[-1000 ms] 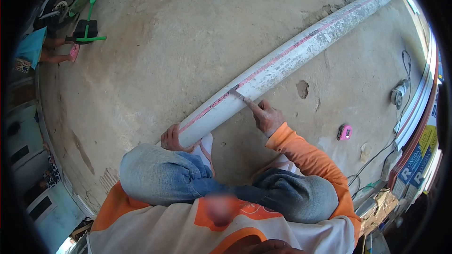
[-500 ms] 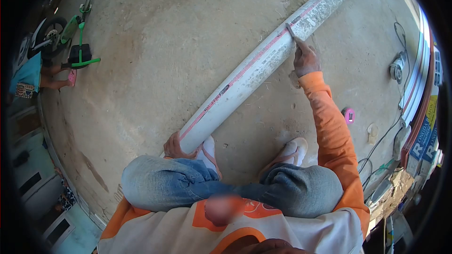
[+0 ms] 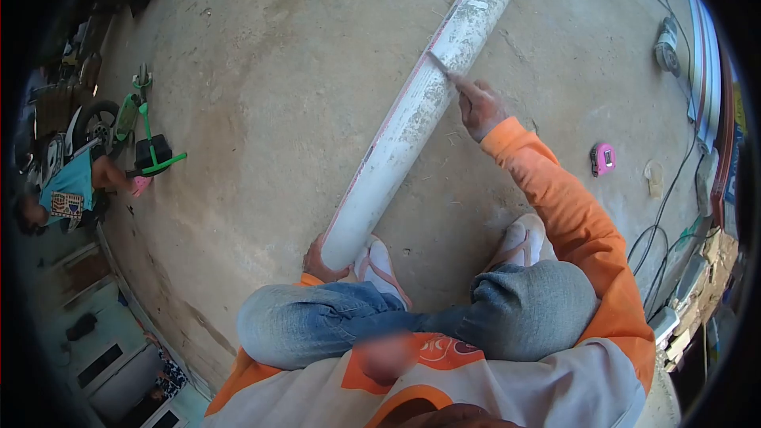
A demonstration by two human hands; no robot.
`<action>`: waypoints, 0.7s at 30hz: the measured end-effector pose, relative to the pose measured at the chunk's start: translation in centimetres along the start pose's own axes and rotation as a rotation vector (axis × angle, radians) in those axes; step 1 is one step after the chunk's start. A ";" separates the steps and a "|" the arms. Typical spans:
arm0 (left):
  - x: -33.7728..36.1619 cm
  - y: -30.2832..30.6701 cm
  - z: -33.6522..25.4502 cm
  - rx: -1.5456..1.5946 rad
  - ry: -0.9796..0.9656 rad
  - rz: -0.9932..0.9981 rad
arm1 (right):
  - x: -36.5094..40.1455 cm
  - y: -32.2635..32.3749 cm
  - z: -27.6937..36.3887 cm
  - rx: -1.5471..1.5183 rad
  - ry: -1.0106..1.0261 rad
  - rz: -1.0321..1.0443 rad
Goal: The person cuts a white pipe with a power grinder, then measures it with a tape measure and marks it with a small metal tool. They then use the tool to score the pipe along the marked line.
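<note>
A long, pale pipe [image 3: 406, 123] with a red stripe and rough grey patches runs diagonally across the concrete floor. My left hand [image 3: 323, 260] grips the pipe's near end, beside my left foot, with its fingers partly hidden under it. Farther up, at the pipe's right side, my right hand [image 3: 479, 108] is closed on a thin flat blade [image 3: 438, 63]. The blade's tip lies against the pipe's upper surface.
A pink tape measure [image 3: 603, 158] lies right of my right arm. Beyond it are a power tool [image 3: 667, 46], a cable [image 3: 664, 210] and stacked panels [image 3: 705, 63]. At left, a person [image 3: 75, 186] is near a green scooter [image 3: 147, 131] and a motorcycle.
The pipe has rolled, carrying its red stripe to the left edge. My right hand and the blade now sit nearer along the pipe. The whole view has shifted.
</note>
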State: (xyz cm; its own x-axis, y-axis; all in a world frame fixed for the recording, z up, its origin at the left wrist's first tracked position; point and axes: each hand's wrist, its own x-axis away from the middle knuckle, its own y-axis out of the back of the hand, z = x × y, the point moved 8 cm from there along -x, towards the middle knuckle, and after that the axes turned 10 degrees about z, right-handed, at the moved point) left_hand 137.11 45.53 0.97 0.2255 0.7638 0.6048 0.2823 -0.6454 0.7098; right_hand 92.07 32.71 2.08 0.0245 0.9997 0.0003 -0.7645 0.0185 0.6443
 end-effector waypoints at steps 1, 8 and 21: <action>-0.1 0.3 -0.7 0.063 0.001 0.040 | 2.7 -3.5 3.0 -0.090 0.087 0.140; -0.8 -1.3 2.0 0.176 -0.102 0.056 | -1.9 3.3 0.2 0.078 0.005 -0.193; -1.5 0.1 0.9 0.306 -0.049 0.237 | -2.3 1.6 -0.7 0.004 -0.045 -0.101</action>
State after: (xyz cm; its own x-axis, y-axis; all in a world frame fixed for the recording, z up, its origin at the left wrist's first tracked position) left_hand 137.63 44.30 -0.20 0.3599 0.5979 0.7163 0.4808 -0.7768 0.4068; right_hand 90.35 30.45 2.57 0.1306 0.9910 -0.0302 -0.7539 0.1191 0.6461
